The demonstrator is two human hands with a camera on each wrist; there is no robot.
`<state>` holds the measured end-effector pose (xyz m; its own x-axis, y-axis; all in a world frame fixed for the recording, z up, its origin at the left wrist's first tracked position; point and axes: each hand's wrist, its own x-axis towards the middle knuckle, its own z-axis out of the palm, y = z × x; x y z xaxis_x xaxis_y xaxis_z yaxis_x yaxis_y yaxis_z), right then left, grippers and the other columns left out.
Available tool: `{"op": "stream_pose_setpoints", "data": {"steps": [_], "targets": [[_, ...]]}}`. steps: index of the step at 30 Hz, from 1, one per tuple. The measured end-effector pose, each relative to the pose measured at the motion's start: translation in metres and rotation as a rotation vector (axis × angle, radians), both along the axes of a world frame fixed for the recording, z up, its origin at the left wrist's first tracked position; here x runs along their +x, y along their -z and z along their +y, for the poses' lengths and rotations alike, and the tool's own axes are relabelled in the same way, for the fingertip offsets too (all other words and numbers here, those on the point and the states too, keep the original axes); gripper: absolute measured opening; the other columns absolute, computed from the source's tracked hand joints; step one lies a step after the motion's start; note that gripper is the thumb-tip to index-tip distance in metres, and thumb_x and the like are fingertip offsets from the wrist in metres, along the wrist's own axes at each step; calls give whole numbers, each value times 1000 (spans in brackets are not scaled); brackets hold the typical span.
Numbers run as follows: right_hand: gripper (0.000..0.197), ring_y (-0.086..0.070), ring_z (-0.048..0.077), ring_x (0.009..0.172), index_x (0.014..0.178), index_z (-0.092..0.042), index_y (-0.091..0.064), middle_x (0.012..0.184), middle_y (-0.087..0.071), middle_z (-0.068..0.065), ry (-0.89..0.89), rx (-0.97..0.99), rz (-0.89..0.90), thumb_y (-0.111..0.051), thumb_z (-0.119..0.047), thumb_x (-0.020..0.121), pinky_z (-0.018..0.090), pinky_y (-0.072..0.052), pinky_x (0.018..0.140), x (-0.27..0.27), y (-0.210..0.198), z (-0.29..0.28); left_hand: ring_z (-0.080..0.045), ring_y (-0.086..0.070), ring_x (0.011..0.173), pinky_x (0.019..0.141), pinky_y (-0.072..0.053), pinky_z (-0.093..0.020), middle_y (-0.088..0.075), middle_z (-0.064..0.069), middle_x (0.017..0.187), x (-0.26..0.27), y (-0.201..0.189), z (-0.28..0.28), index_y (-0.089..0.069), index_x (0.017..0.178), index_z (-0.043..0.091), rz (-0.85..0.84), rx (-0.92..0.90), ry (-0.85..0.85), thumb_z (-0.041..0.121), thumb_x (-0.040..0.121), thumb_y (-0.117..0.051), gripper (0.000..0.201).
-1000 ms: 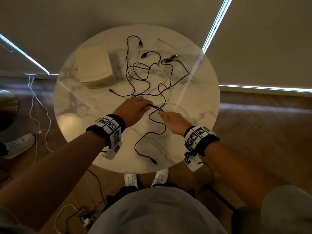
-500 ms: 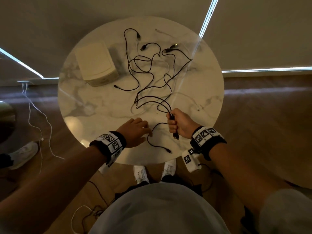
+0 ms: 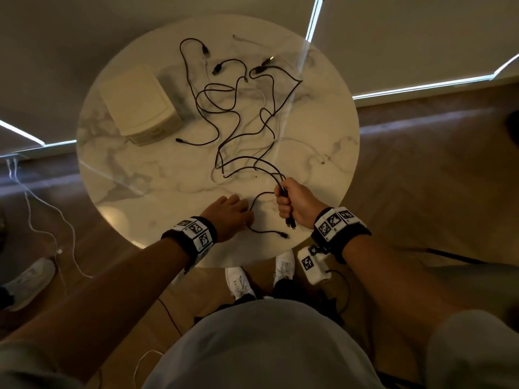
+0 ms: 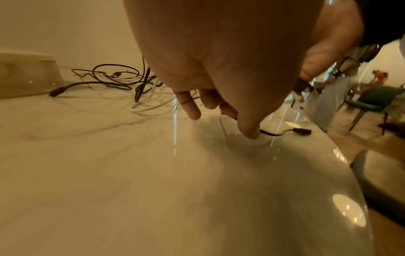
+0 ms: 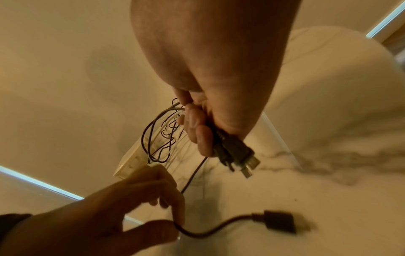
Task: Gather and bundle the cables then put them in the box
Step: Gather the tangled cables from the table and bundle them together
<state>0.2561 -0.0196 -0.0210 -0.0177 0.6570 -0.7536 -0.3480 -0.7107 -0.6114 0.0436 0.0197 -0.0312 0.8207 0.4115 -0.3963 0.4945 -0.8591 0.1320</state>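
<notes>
Several black cables (image 3: 224, 108) lie tangled on the round marble table (image 3: 140, 186), with thin white cables (image 3: 309, 147) among them. My right hand (image 3: 283, 203) grips a bunch of black cable ends in a fist near the front edge; their plugs (image 5: 238, 155) stick out below the fingers (image 5: 201, 138). One loose black cable (image 3: 266, 232) curls between my hands. My left hand (image 3: 248, 220) pinches it against the tabletop just short of its plug (image 5: 280, 223). A closed cream box (image 3: 137, 103) sits at the back left.
The table's front edge runs just below both hands. On the wooden floor to the left lie a white cable (image 3: 42, 214) and another person's shoe (image 3: 28, 279). My own white shoes (image 3: 238, 282) show under the table. A green chair (image 4: 372, 100) stands farther off.
My right hand has closed round the cable ends and drawn them toward the front edge. My left hand left the table's middle and came down on the loose cable near the edge.
</notes>
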Motion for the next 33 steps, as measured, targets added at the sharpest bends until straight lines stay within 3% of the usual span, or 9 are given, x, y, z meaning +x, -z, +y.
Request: {"op": "stream_pose_setpoints", "data": {"steps": [3,8,13,16,21,27,30,33], "targets": [[33,-26,13,46,73,-14,-48,52,-33,-3,12,9,-6,-33,-24,100,28,-23,47,-2,0,-3,-28,-42,115,93,-44,-42,-48,1,131,0,-8,2,-59,116,32,-129,-49,-87,45,94,-56,26],[34,-33,19,54,69,-15,-43,63,-37,4,66,12,12,-34,-25,100,31,-33,53,-7,-4,-5,-27,-45,114,96,-39,-43,-57,7,125,-1,-26,11,-62,109,34,-307,-2,-79,44,91,-55,21],[32,-60,33,64,70,-12,-44,70,-62,17,106,19,88,-37,-24,100,40,-53,69,-12,-11,-3,-21,-45,115,98,-31,-38,-60,12,117,7,-40,21,-61,108,34,-385,49,-163,44,94,-55,18],[31,-67,36,68,70,-13,-43,76,-68,24,62,51,71,-35,-21,99,44,-57,75,-15,-14,-2,-21,-47,112,99,-29,-37,-61,10,112,12,-44,26,-60,107,31,-388,60,-223,44,95,-50,20],[29,-56,28,60,74,-14,-44,58,-52,11,2,51,10,-34,-22,100,40,-52,69,-15,-24,-3,-18,-49,106,104,-23,-38,-64,9,104,15,-48,33,-57,103,27,-334,83,-256,45,99,-44,23],[30,-36,16,50,76,-15,-48,56,-33,-1,-71,32,65,-36,-28,101,30,-32,54,-13,-38,1,-20,-53,101,102,-28,-41,-66,8,98,20,-55,45,-56,103,25,-332,218,-205,51,96,-40,31],[31,-29,13,47,77,-15,-48,55,-32,-2,-107,49,51,-35,-27,102,28,-27,49,-10,-45,4,-23,-54,105,101,-28,-42,-67,4,108,23,-57,49,-57,113,24,-353,288,-162,52,94,-42,36],[30,-26,13,46,76,-15,-47,54,-32,0,-164,52,16,-33,-23,101,27,-24,45,-7,-51,3,-27,-52,110,102,-30,-42,-62,-1,118,20,-57,55,-52,130,23,-372,270,-232,54,94,-45,47]]}}
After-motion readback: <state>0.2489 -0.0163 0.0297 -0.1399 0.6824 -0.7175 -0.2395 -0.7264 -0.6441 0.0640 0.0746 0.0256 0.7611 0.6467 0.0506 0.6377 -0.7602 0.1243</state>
